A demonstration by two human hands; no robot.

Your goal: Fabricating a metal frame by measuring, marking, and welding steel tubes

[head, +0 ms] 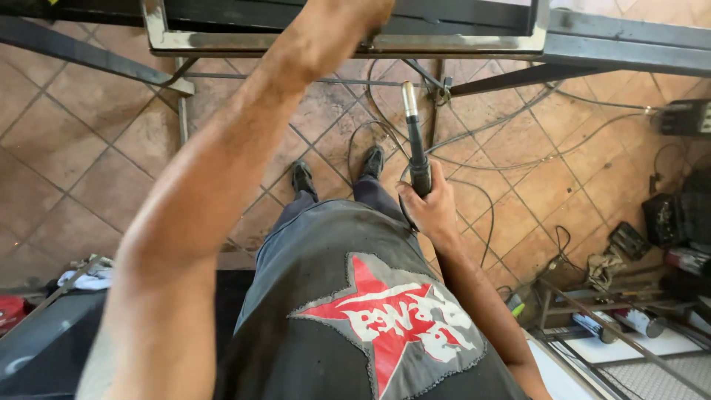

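My right hand [433, 207] grips the black handle of a welding torch [416, 144], held in front of my waist with its metal nozzle [409, 92] pointing up toward a steel frame [348, 43]. The frame of square tubing spans the top of the view. My left arm reaches up across the picture, and my left hand [359, 13] rests against the frame's lower bar at the top edge. Its fingers are cut off by the edge. My shoes [304, 178] stand on the tiled floor below the frame.
Cables [511, 159] loop over the brown tiled floor [89, 141]. Dark boxes [670, 218] and a rack with spray cans [629, 322] stand at the right. A white cloth [89, 278] and a red object [11, 311] lie at the lower left.
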